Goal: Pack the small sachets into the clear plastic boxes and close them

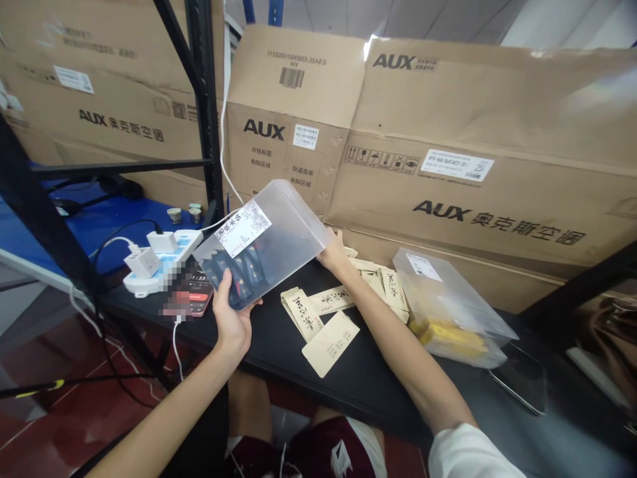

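Both my hands hold a frosted clear plastic bag (269, 232) tilted above the black table (348, 385). It carries a white label and has dark sachets at its lower end. My left hand (229, 318) grips that lower end, thumb on top. My right hand (332, 253) grips the bag's upper right edge. Below the bag, several tan paper sachets (331, 342) with black writing lie scattered on the table.
A second clear bag (448, 309) with yellow items lies at the right. A white power strip (164, 255) with plugs and a phone (196, 292) sit at the left. Large AUX cardboard boxes (472, 153) stand behind. A black rack post (204, 106) rises at the left.
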The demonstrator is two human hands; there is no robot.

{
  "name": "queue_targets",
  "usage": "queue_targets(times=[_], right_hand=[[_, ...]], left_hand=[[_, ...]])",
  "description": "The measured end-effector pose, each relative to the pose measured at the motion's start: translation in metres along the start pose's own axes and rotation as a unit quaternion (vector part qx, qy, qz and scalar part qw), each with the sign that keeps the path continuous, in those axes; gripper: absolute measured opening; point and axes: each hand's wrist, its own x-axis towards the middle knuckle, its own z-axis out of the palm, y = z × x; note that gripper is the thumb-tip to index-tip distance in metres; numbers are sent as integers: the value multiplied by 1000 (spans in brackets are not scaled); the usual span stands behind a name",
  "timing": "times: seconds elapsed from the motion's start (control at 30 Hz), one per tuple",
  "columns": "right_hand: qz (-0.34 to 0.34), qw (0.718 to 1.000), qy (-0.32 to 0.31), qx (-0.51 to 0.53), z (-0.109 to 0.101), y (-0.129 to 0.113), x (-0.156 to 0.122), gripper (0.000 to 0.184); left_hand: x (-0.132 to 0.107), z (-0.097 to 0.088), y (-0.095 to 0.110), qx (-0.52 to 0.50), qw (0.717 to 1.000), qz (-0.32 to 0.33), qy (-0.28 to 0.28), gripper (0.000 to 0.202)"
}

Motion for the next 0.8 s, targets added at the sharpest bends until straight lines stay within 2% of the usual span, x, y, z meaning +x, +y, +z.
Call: queue_targets(times=[0.1,0.23,0.37,0.6,0.7,0.8], right_hand=[[-9,1000,-7,2,9,5,-4,36],[-11,1000,4,3,9,12,-4,33],[10,1000,10,2,9,13,-3,32],[42,999,10,2,23,11,-10,37],[37,999,18,3,18,9,-9,41],[24,999,34,9,0,8,-5,38]], left_hand=[[0,0,0,4,1000,0,0,51],[0,0,1,2,1000,-2,-3,49],[-1,1,2,-2,1000,0,-2,48],[-1,1,2,-1,1000,1,-8,48],[-1,1,2,5,1000,3,-7,49],[-1,1,2,8,1000,6,-8,49]])
